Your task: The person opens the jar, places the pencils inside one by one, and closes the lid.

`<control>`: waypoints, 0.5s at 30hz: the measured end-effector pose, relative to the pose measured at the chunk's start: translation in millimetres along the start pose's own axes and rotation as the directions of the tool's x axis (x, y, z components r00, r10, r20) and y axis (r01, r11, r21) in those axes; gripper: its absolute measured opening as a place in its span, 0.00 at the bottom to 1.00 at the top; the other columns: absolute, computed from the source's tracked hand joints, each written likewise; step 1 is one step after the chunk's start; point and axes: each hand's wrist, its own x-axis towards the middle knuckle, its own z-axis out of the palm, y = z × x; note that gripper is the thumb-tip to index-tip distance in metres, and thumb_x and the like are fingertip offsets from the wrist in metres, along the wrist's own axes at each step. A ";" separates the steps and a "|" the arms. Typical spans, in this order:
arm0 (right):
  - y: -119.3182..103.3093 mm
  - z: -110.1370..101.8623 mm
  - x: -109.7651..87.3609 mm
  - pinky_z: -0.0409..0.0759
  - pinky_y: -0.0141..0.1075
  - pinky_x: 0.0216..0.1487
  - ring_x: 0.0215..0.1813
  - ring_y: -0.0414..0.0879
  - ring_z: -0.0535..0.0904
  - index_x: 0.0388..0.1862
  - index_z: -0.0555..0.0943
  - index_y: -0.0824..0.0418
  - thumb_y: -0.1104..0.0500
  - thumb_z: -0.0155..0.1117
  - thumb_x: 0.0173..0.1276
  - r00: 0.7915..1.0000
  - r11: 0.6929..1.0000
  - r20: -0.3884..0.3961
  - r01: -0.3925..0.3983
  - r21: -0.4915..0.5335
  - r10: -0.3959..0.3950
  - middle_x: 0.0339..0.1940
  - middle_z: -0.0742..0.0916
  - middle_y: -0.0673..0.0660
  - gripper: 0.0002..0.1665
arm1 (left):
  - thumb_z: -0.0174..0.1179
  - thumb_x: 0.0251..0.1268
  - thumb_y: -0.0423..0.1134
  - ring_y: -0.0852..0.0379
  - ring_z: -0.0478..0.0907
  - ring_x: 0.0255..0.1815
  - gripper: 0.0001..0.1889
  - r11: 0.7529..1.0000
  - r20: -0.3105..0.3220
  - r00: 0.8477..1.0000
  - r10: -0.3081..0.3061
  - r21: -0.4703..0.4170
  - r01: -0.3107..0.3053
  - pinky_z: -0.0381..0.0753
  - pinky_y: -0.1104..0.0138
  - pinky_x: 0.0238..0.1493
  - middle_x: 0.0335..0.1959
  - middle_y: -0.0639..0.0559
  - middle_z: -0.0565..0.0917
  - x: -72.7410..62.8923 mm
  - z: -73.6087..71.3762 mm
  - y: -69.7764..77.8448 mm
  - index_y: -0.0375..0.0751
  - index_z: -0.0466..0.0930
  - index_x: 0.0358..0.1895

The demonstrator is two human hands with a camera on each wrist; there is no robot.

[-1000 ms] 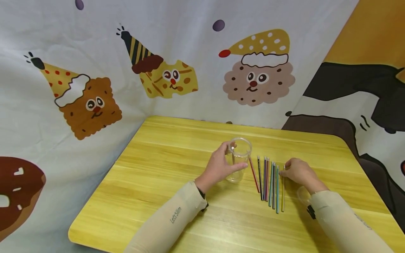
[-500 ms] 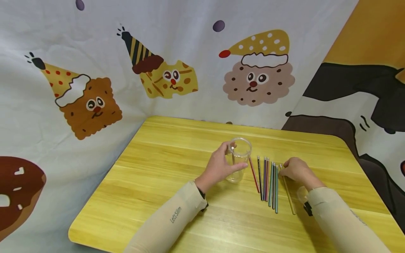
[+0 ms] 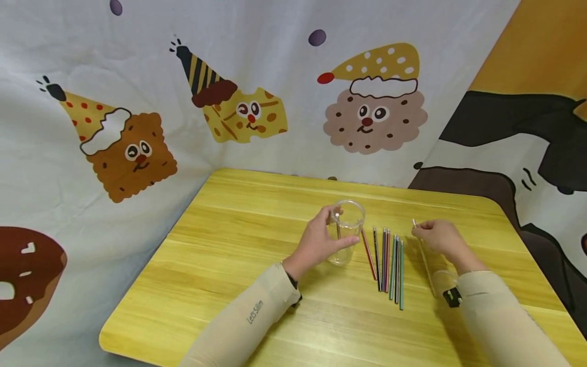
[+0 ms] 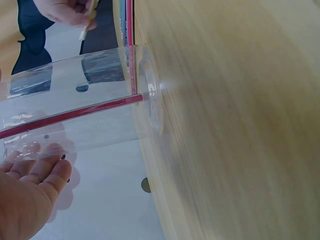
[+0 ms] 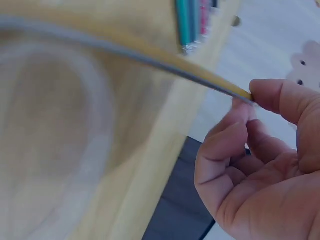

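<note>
Yellow pencil (image 3: 425,262) pinched in right hand (image 3: 439,238), right of the pencil row (image 3: 383,260).
Slim, pale at far end, slanting over the tabletop (image 3: 257,219). Left hand (image 3: 316,239) curled round clear cup (image 3: 352,229) left of row; one red pencil (image 4: 75,115) leaning inside.

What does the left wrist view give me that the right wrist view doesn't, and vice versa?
Left wrist only: the clear cup, the red pencil inside it and the left hand.
Right wrist only: a blurred clear round item on the table.
Both: the right hand pinching the yellow pencil, plus other pencils lying on the table.
</note>
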 end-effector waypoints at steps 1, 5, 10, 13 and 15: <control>-0.8 -2.1 -0.7 0.86 0.48 0.49 0.55 0.63 0.82 0.71 0.75 0.75 0.45 0.52 0.86 1.000 0.999 0.001 -0.008 0.039 0.008 0.65 0.82 0.77 0.35 | 0.80 0.58 0.59 0.46 0.80 0.71 0.48 1.000 0.000 1.000 0.002 0.002 -0.002 0.85 0.52 0.68 0.75 0.54 0.79 0.0 0.0 0.0 0.47 0.67 0.78; -2.5 -9.0 -0.8 0.88 0.42 0.47 0.50 0.52 0.84 0.71 0.75 0.73 0.40 0.54 0.86 1.000 0.986 -0.007 -0.016 0.167 0.017 0.55 0.87 0.66 0.38 | 0.80 0.58 0.59 0.46 0.80 0.70 0.48 1.000 -0.001 1.000 0.010 0.007 -0.010 0.85 0.52 0.67 0.74 0.53 0.79 0.0 0.2 0.0 0.46 0.67 0.78; -2.2 -15.2 -0.4 0.88 0.36 0.44 0.46 0.39 0.85 0.73 0.75 0.70 0.36 0.56 0.84 0.999 0.966 -0.036 0.001 0.257 0.008 0.50 0.90 0.50 0.40 | 0.80 0.58 0.59 0.46 0.80 0.70 0.48 1.000 -0.001 1.000 0.007 0.001 -0.007 0.85 0.51 0.68 0.74 0.53 0.79 0.4 -0.2 0.4 0.46 0.67 0.78; -1.6 -17.5 -1.3 0.87 0.34 0.43 0.42 0.35 0.86 0.73 0.74 0.70 0.36 0.57 0.83 0.998 0.949 -0.062 0.019 0.316 0.001 0.43 0.91 0.40 0.41 | 0.80 0.58 0.58 0.46 0.79 0.71 0.49 1.000 0.002 1.000 0.006 -0.011 -0.006 0.84 0.50 0.69 0.75 0.53 0.78 0.4 -0.7 0.6 0.45 0.67 0.79; -1.8 -18.4 -3.0 0.88 0.33 0.43 0.41 0.34 0.86 0.72 0.74 0.69 0.37 0.58 0.83 0.996 0.935 -0.089 0.043 0.353 -0.012 0.40 0.90 0.34 0.39 | 0.80 0.58 0.58 0.45 0.79 0.71 0.49 1.000 0.003 1.000 0.004 -0.014 -0.004 0.84 0.50 0.69 0.75 0.53 0.78 0.0 -0.8 0.8 0.45 0.67 0.79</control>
